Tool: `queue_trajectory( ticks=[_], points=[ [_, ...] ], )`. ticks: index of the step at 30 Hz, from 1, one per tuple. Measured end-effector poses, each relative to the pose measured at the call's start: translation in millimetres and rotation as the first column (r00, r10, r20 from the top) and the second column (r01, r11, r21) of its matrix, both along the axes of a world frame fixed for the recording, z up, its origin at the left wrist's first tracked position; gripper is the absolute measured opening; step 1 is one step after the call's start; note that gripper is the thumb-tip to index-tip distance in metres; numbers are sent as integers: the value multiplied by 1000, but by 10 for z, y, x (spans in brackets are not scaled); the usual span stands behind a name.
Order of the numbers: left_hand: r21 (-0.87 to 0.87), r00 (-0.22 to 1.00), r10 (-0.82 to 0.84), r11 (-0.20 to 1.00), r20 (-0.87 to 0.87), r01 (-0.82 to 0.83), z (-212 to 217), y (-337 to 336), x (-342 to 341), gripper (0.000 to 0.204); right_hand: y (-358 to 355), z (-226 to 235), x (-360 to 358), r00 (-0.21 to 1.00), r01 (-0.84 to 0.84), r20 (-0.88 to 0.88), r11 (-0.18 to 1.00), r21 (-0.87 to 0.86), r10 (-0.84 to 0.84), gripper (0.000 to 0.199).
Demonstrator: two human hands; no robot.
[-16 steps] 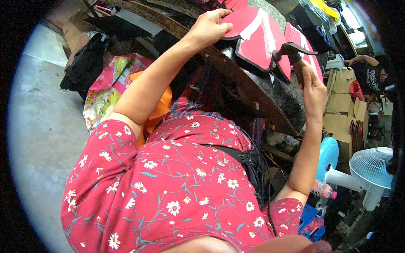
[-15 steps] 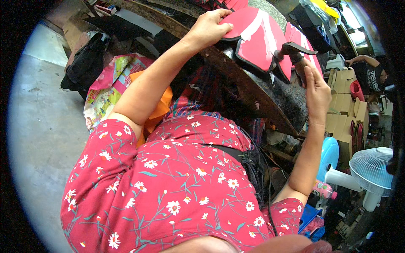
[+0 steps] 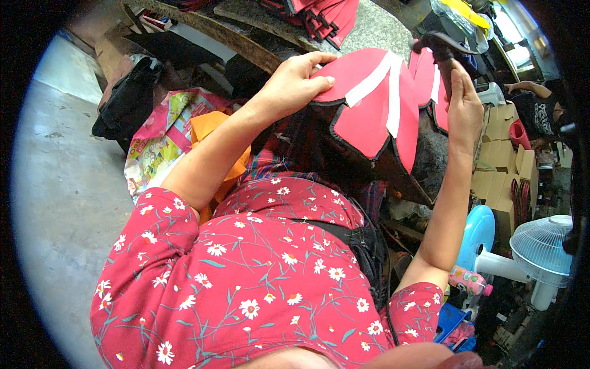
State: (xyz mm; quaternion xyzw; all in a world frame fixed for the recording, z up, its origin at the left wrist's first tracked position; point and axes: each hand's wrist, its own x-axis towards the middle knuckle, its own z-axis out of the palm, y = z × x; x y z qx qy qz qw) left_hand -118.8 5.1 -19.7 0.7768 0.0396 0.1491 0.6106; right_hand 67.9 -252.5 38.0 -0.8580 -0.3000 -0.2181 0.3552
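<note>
Here, the left hand [image 3: 294, 83] lay flat on the upper edge of a red panel [image 3: 369, 107] with white strips and dark edging, its fingers spread along the rim and the thumb above, pressing the piece rather than closing around it. The panel rested at the near edge of a wooden workbench [image 3: 246, 49], tilted toward the wearer. The right hand [image 3: 464, 104] was raised just beside the panel's right side, its fingers wrapped around a dark handled tool [image 3: 444, 46]; the working end of that tool could not be made out. A second red piece [image 3: 437, 98] sat behind the right hand. More red pieces [image 3: 326, 18] were stacked farther back on the bench. A white fan [image 3: 541, 252] stood low at right.
</note>
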Motion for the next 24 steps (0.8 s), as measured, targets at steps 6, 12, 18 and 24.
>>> queue_trajectory(
  ticks=[6, 12, 18, 24],
  points=[
    [17, 1000, -1, 1000, 22, 0, 12, 8, -44, 46, 152, 44, 204, 979, 189, 8, 888, -418, -205, 45],
    [-26, 1000, -6, 1000, -27, 6, 18, 5, -54, 46, 215, 52, 248, 986, 91, -132, 994, -56, -97, 46],
    [-55, 999, -10, 998, -30, 8, -17, 27, -15, 44, 293, 80, 192, 987, 117, -46, 879, -463, -155, 48],
    [75, 996, 66, 995, 53, -70, -124, 71, 212, 45, 250, 17, -55, 984, -67, -168, 998, -1, 65, 42]
  ],
)
